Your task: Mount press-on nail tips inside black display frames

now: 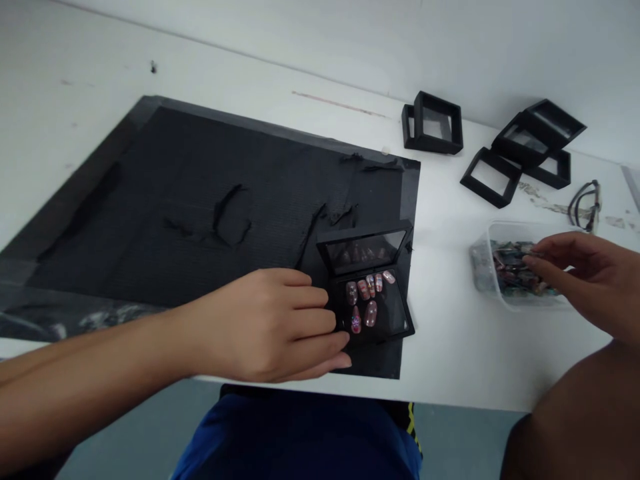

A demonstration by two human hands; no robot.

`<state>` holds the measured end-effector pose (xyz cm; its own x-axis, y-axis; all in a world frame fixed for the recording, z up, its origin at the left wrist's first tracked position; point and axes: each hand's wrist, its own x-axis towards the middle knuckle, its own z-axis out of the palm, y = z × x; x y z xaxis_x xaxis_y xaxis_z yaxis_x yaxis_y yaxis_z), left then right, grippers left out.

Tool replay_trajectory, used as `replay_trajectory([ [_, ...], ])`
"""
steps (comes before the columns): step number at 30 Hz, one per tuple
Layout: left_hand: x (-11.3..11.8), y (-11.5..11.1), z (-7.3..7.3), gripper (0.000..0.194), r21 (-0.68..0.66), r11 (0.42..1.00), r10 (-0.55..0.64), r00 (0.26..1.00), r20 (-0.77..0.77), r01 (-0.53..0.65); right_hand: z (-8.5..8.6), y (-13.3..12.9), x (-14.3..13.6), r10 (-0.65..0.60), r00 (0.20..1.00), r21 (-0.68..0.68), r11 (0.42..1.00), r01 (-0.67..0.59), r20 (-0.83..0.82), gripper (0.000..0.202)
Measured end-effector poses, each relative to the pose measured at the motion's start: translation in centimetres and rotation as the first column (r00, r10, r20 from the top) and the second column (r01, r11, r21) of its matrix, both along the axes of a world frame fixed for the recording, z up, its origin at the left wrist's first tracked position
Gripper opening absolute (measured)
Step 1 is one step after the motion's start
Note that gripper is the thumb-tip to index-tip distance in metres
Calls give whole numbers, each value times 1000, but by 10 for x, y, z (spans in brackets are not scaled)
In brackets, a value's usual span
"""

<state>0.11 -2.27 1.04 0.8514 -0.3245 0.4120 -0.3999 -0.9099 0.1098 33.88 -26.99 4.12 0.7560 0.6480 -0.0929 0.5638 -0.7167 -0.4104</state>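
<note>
An open black display case (pixel 407 327) rests on the dark mat, its windowed lid (pixel 367 248) tilted up at the back. Several decorated false nails (pixel 371 313) lie inside, in pink and purple tones with small ornaments. My left hand (pixel 280 323) is closed at the case's near left corner, index finger and thumb against its edge. Over to the right, a clear plastic tub (pixel 483 277) holds a heap of small shiny pieces (pixel 517 267). My right hand (pixel 590 273) reaches over this tub, thumb and index fingertips pinched at the heap; what they hold is too small to make out.
Black frame-like cases (pixel 440 127) stand at the back of the white table, with more open ones (pixel 493 179) stacked farther right. A dark looped item (pixel 585 205) lies behind the tub. The black mat (pixel 200 167) has torn, raised bits on its surface.
</note>
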Motion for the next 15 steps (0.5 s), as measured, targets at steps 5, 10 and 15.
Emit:
replay_trajectory([
  [5,-1,0,0,13,-9,1000,-2,1000,-20,2,4,2,-6,-47,998,27,999,46,44,45],
  [10,-2,0,-1,13,-4,1000,-7,1000,-14,7,3,2,-7,-11,1000,100,995,11,0,44],
  [15,1,0,0,13,2,1000,-6,1000,7,6,-4,-6,4,11,999,121,993,-7,-38,37],
])
